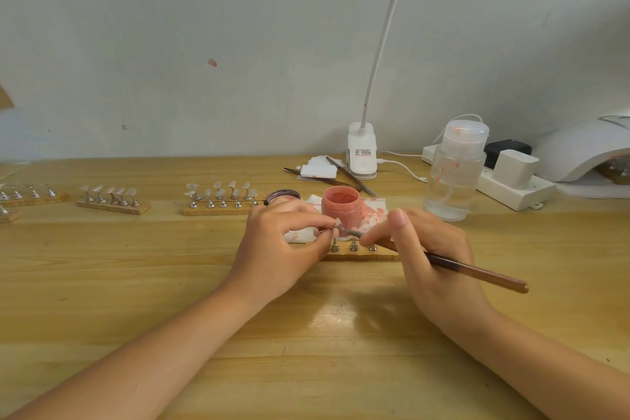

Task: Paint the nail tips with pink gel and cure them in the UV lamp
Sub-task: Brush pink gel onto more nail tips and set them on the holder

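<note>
At counter (102, 283) centre, both hands meet just in front of the pink gel jar (341, 206). Left hand (276, 245): grip pinched, thumb and forefinger grasping a small metal stand with a nail tip (337, 224) on it, raised just above the near wooden holder (361, 253). Right hand (429, 256): grip closed round a brown brush (477, 274), fingers curled on the shaft, handle trailing out to the right. Brush head (353, 233) lies against or just under the tip; exact contact too small to tell.

Near holder: three metal stands visible between the hands, part of it hidden by the fingers. Jar open, pink inside, standing on a white wipe (371, 213) smeared pink. Dark lid (283, 196) just left of jar.

Farther left, well apart: second holder (218, 210) with clear tips on stands; third holder (114, 206) likewise; more stands at the left edge (34, 196), partly cut off.

Behind jar: tweezers (351, 177) lying across white pads (318, 169). White clip lamp (362, 155), neck rising out of view. Clear pump bottle (455, 170) right of jar, pink marks on it. White power strip (511, 187) behind bottle, white plug block and a dark one on it. UV lamp (579, 150) at far right, white dome, opening facing left; some stands dimly seen inside, detail unclear.
</note>
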Available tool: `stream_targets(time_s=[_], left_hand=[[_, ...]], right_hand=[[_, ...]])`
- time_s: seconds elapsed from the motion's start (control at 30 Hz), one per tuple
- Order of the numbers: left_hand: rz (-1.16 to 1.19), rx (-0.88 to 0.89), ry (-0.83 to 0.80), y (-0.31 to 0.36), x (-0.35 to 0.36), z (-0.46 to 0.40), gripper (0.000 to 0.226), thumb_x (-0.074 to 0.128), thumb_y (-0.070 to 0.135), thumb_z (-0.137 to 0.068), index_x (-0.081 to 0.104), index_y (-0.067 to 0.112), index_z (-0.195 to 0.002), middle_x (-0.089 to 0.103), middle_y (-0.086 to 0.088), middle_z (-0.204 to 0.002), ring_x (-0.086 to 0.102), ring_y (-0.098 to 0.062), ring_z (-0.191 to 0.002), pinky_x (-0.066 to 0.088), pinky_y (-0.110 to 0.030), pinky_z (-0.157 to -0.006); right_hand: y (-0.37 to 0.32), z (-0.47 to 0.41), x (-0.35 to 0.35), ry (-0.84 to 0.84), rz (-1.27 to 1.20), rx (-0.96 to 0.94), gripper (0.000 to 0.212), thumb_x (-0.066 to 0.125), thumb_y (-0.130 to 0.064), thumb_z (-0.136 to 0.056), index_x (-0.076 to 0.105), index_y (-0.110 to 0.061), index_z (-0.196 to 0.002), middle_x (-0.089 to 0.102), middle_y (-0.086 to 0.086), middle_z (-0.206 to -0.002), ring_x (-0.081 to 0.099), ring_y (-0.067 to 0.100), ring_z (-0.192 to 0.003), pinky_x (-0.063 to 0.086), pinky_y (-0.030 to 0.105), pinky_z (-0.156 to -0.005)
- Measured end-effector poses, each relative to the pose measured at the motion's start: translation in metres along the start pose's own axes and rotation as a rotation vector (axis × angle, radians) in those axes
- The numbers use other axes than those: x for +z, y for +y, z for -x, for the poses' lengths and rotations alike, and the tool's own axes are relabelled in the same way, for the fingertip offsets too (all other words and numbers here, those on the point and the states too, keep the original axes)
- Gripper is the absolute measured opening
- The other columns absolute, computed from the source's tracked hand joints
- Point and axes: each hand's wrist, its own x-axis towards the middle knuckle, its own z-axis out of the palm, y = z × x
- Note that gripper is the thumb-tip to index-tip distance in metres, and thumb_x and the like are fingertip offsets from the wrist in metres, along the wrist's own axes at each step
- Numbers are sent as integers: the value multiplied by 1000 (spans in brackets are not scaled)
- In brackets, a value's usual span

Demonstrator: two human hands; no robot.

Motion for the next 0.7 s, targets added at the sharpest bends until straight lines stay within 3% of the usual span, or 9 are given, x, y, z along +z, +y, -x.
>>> stream_targets(time_s=[0.1, 0.23, 0.37, 0.47, 0.6, 0.7], left_hand=[[-5, -5, -8, 1, 0, 0, 7, 71, 13, -72, 75, 16, -77, 68, 6, -74, 58, -6, -77, 42, -45, -86], [-15, -15, -12, 1, -1, 0, 13, 74, 4, -72, 75, 16, -78, 68, 7, -74, 58, -5, -78, 42, -43, -85], [-17, -11, -14, 2, -1, 0, 14, 74, 3, -72, 74, 16, -77, 68, 6, -74, 57, -5, -78, 42, -41, -84], [-21, -11, -17, 2, -1, 0, 13, 73, 3, -72, 75, 15, -78, 68, 6, -74, 57, -5, -78, 42, -41, -84], [-46, -5, -28, 3, -2, 1, 15, 74, 5, -72, 74, 19, -79, 66, 10, -74, 56, -3, -79, 39, -32, -85], [-40, -5, -26, 3, -2, 0, 13, 74, 5, -72, 75, 16, -78, 66, 9, -74, 56, -4, -78, 41, -34, -84]], right_hand=[[0, 0, -2, 32, -14, -26, 51, 33, -31, -92, 69, -10, -64, 64, -7, -65, 59, 5, -68, 44, 25, -68], [1, -1, 2, 8, 46, -40, 44, 37, -32, -91, 72, -14, -73, 64, -12, -72, 60, 7, -74, 45, 32, -71], [1, -1, -1, 52, 85, -96, 49, 34, -28, -93, 70, -14, -63, 57, -22, -65, 53, -5, -69, 36, 18, -72], [1, -1, 1, 39, 120, -122, 45, 36, -34, -94, 72, -17, -72, 59, -21, -68, 54, 0, -72, 39, 23, -71], [2, 0, 0, 37, 68, -69, 50, 35, -32, -93, 70, -12, -62, 61, -15, -62, 56, 2, -66, 40, 23, -68], [0, -1, 0, 54, 56, -90, 47, 36, -29, -92, 71, -12, -65, 61, -18, -66, 56, 1, -68, 41, 26, -68]])
